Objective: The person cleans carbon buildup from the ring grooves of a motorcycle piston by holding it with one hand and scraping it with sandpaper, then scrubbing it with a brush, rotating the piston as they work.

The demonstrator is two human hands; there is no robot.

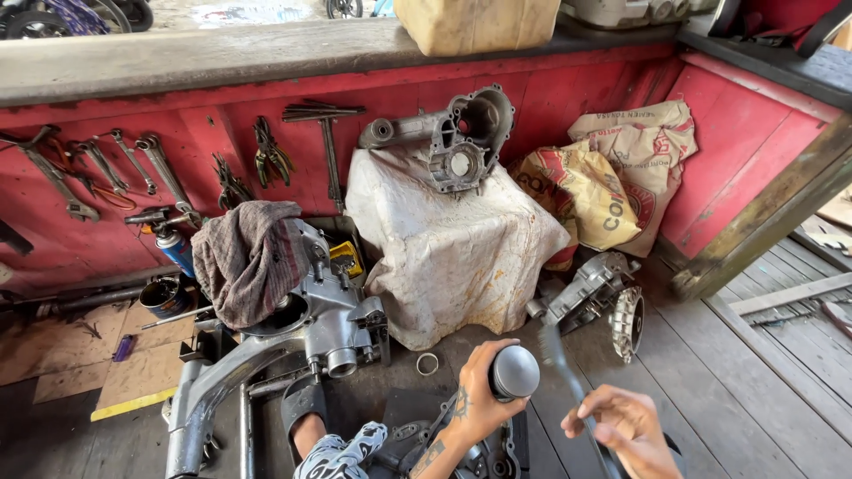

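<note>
My left hand (475, 401) is closed around a round grey metal cylinder (514, 372), held just above a dark engine part (408, 439) on the floor by my knee. My right hand (627, 428), low at the right, grips a dark curved rubber belt (561, 362) that rises up and to the left, close beside the cylinder. A small metal ring (428, 364) lies on the floor just left of my left hand.
A silver engine casing (330, 321) with a striped cloth (248, 257) over it lies at the left. Another casing (453, 137) rests on a white-covered block (448, 239). Sacks (612, 177), a casing with a clutch (611, 306), a spray can (176, 247) and wall-hung wrenches (106, 168) surround them.
</note>
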